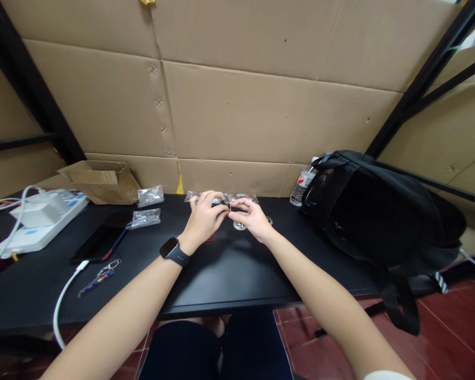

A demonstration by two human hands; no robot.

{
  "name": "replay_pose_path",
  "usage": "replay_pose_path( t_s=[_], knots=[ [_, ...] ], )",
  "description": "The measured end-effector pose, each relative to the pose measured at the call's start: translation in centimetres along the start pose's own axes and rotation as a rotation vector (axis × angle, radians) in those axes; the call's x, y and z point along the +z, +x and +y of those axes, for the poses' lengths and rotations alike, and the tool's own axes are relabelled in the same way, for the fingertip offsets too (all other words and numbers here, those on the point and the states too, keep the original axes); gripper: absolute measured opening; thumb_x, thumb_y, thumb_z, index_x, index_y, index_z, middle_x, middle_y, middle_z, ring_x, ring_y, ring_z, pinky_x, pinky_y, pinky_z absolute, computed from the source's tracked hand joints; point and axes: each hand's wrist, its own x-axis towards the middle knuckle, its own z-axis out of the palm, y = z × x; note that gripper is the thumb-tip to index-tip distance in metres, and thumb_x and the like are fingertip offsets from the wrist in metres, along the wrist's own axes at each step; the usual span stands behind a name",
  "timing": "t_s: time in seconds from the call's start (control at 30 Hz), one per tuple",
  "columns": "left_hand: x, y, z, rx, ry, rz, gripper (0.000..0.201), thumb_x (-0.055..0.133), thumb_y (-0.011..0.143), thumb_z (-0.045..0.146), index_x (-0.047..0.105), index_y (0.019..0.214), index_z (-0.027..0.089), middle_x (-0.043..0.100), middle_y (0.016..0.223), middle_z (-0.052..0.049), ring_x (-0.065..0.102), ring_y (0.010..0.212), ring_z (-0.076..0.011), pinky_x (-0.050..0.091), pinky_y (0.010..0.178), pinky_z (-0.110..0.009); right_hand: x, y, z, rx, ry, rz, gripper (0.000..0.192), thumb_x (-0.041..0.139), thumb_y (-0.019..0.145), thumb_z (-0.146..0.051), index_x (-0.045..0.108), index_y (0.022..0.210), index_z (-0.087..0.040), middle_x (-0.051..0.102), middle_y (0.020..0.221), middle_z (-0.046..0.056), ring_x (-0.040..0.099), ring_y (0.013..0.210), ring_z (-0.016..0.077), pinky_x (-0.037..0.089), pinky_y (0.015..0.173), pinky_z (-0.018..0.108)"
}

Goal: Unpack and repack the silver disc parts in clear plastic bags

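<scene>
My left hand [205,216], with a dark watch [174,251] on its wrist, is closed, thumb and fingers pinched together above the black desk. My right hand [254,217] meets it at the fingertips, also pinching. Between them is a small thin item, too small to name. Below my right hand lies a round silvery disc [239,226], and a second one [269,220] shows partly beyond its wrist. A bit of something red [210,238] peeks out under my left hand. Clear plastic packets [243,198] with small contents lie behind the hands.
To the left are two clear packets [144,218], a brown paper bag [98,182], a phone [102,237] on a white cable, a keychain [98,278] and a white power strip [39,227]. A black backpack [383,216] and water bottle [302,184] stand right. Cardboard [237,111] walls the back.
</scene>
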Motion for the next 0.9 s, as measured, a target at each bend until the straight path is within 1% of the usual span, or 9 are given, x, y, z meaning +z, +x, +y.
replay_pose_path(
  t_s=[0.1, 0.2, 0.37, 0.43, 0.53, 0.6, 0.73, 0.83, 0.9],
  knots=[
    [0.1, 0.1, -0.1, -0.026, -0.003, 0.021, 0.015, 0.062, 0.095, 0.031, 0.075, 0.092, 0.027, 0.063, 0.125, -0.007, 0.049, 0.124, -0.03, 0.028, 0.099, -0.049, -0.3, 0.4, 0.5, 0.063, -0.011, 0.019, 0.036, 0.076, 0.08, -0.051, 0.064, 0.096, -0.02, 0.073, 0.1, 0.005, 0.073, 0.087, 0.0175, 0.059, 0.073, 0.027],
    [0.3, 0.2, -0.2, -0.048, -0.014, 0.022, 0.013, 0.064, 0.094, 0.032, 0.076, 0.09, 0.027, 0.063, 0.124, -0.008, 0.049, 0.123, -0.0302, 0.028, 0.099, -0.049, -0.7, 0.7, 0.9, 0.058, -0.111, 0.0, 0.038, 0.071, 0.083, -0.055, 0.066, 0.098, -0.02, 0.071, 0.099, 0.005, 0.071, 0.088, 0.0178, 0.057, 0.069, 0.025],
    [0.6, 0.1, -0.2, -0.046, -0.035, 0.013, 0.012, 0.066, 0.093, 0.033, 0.076, 0.09, 0.028, 0.064, 0.122, -0.007, 0.05, 0.122, -0.0297, 0.029, 0.1, -0.048, -1.2, 0.9, 1.2, -0.142, -0.438, -0.013, 0.028, 0.065, 0.089, -0.049, 0.067, 0.092, -0.021, 0.067, 0.101, 0.005, 0.066, 0.096, 0.0192, 0.055, 0.078, 0.029],
    [0.5, 0.2, -0.2, -0.058, -0.067, 0.01, 0.012, 0.065, 0.093, 0.034, 0.075, 0.091, 0.028, 0.064, 0.12, -0.007, 0.052, 0.12, -0.0288, 0.03, 0.101, -0.047, -1.3, 0.9, 1.2, -0.188, -0.531, -0.009, 0.027, 0.06, 0.092, -0.047, 0.067, 0.09, -0.021, 0.066, 0.104, 0.006, 0.064, 0.098, 0.0195, 0.055, 0.076, 0.029],
    [0.3, 0.4, -0.2, -0.129, -0.14, 0.02, 0.015, 0.058, 0.096, 0.03, 0.072, 0.099, 0.027, 0.064, 0.118, -0.006, 0.055, 0.117, -0.0261, 0.033, 0.101, -0.044, -1.5, 0.7, 0.8, -0.231, -0.679, -0.035, 0.023, 0.058, 0.094, -0.04, 0.066, 0.089, -0.02, 0.063, 0.113, 0.009, 0.063, 0.097, 0.02, 0.054, 0.072, 0.029],
    [0.3, 0.4, -0.4, -0.157, -0.183, 0.006, 0.018, 0.053, 0.097, 0.029, 0.07, 0.104, 0.027, 0.065, 0.118, -0.006, 0.055, 0.116, -0.0248, 0.034, 0.101, -0.043, -1.5, 0.5, 0.5, -0.289, -0.79, -0.069, 0.017, 0.059, 0.094, -0.033, 0.066, 0.088, -0.02, 0.062, 0.116, 0.01, 0.062, 0.103, 0.0214, 0.054, 0.081, 0.034],
    [0.9, 0.1, -1.1, -0.089, -0.175, -0.162, 0.018, 0.061, 0.093, 0.039, 0.074, 0.099, 0.03, 0.065, 0.12, -0.004, 0.052, 0.119, -0.0277, 0.034, 0.1, -0.045, -1.7, 0.2, 0.1, -0.349, -0.894, -0.106, 0.012, 0.058, 0.095, -0.026, 0.065, 0.088, -0.02, 0.06, 0.119, 0.01, 0.057, 0.115, 0.0238, 0.048, 0.099, 0.041],
    [1.7, -0.2, -1.5, -0.017, -0.143, -0.3, 0.017, 0.065, 0.089, 0.042, 0.076, 0.091, 0.03, 0.066, 0.116, -0.004, 0.05, 0.118, -0.0297, 0.034, 0.098, -0.047, -1.7, 0.2, 0.2, -0.354, -0.928, -0.118, 0.01, 0.057, 0.095, -0.024, 0.065, 0.09, -0.021, 0.058, 0.123, 0.01, 0.055, 0.119, 0.0241, 0.044, 0.105, 0.043],
    [2.1, -0.4, -1.7, 0.012, -0.138, -0.348, 0.016, 0.067, 0.087, 0.043, 0.077, 0.089, 0.03, 0.066, 0.112, -0.003, 0.049, 0.116, -0.0296, 0.034, 0.098, -0.047, -1.7, 0.2, 0.2, -0.354, -0.969, -0.145, 0.009, 0.058, 0.094, -0.022, 0.066, 0.089, -0.021, 0.058, 0.123, 0.01, 0.054, 0.12, 0.0244, 0.042, 0.107, 0.044]
  ],
)
